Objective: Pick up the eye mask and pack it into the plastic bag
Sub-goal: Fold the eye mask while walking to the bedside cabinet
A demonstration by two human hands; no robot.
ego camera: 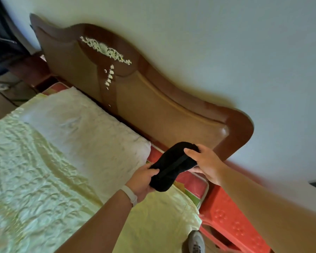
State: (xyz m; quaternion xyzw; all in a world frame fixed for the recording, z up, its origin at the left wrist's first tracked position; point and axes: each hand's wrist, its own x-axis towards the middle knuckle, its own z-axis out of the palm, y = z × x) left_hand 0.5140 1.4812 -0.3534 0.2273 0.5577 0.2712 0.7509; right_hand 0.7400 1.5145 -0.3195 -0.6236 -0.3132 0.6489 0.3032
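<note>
A black eye mask (171,166) is held in the air over the corner of the bed, stretched between both hands. My left hand (141,181) grips its lower end, thumb on top. My right hand (206,162) grips its upper end, thumb over the edge. A white band sits on my left wrist. No plastic bag shows in this view.
A bed with a pale yellow-green quilt (44,170) and a white pillow (84,125) fills the left. A carved brown headboard (153,99) stands against the wall. A red plastic stool (232,221) stands beside the bed. A grey shoe (195,241) is on the floor.
</note>
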